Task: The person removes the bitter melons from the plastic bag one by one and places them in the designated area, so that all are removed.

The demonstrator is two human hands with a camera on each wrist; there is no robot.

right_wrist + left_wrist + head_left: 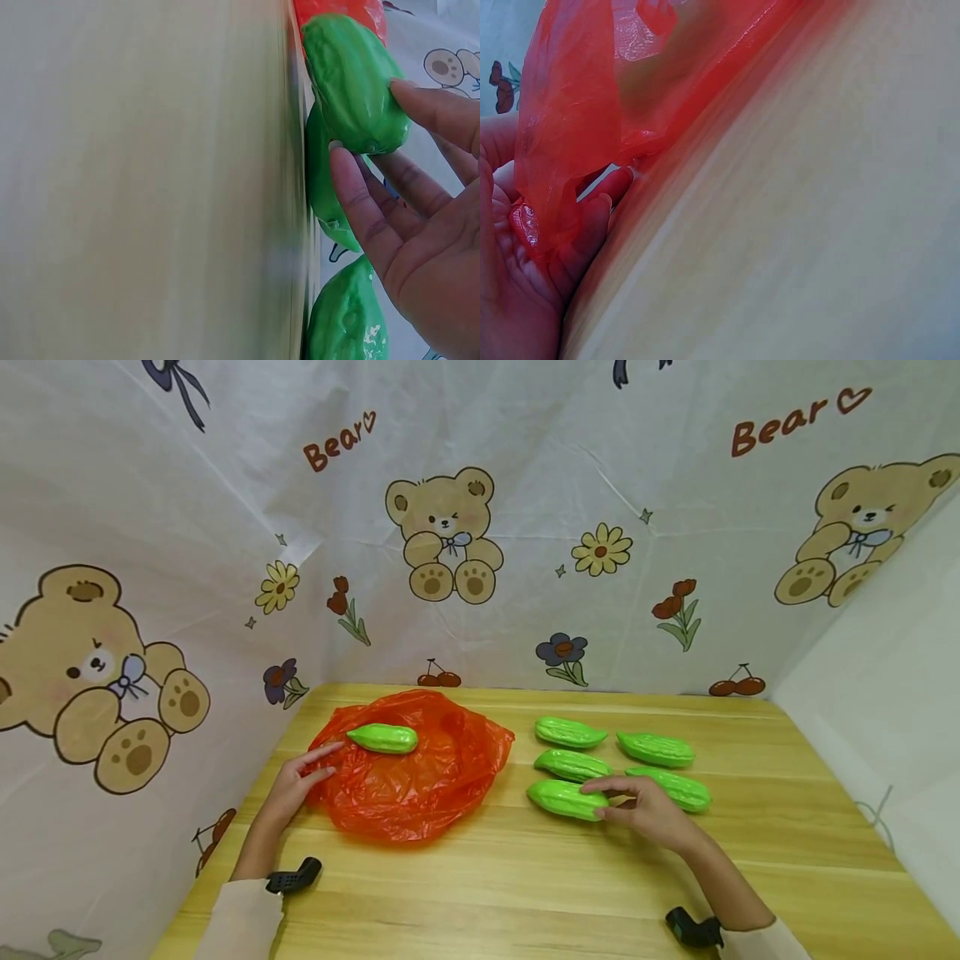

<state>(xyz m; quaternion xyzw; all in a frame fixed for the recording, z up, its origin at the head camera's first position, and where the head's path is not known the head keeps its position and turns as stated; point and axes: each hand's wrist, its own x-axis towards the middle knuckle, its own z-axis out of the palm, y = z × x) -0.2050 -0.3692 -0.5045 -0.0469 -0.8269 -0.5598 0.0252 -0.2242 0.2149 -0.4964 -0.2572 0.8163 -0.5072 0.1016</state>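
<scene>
A red plastic bag (pixel 405 785) lies spread out on the table, with one bright green, ridged bitter melon (pixel 384 738) on its left part. At the bag's left edge is my left hand (pixel 288 785); in the left wrist view the thin red film (pixel 570 127) passes between thumb and curled fingers. My right hand (pixel 648 810) pinches the right end of the nearest bitter melon (pixel 564 799). In the right wrist view, thumb and fingers sit on opposite sides of that melon (pixel 352 82).
Beyond the pinched one, several more bitter melons lie in two columns, among them a far-left one (pixel 570 732) and a far-right one (pixel 656 749). The wooden table (pixel 450 893) meets a bear-printed cloth (pixel 525 635) behind and on the left. A white wall (pixel 885 693) stands at right.
</scene>
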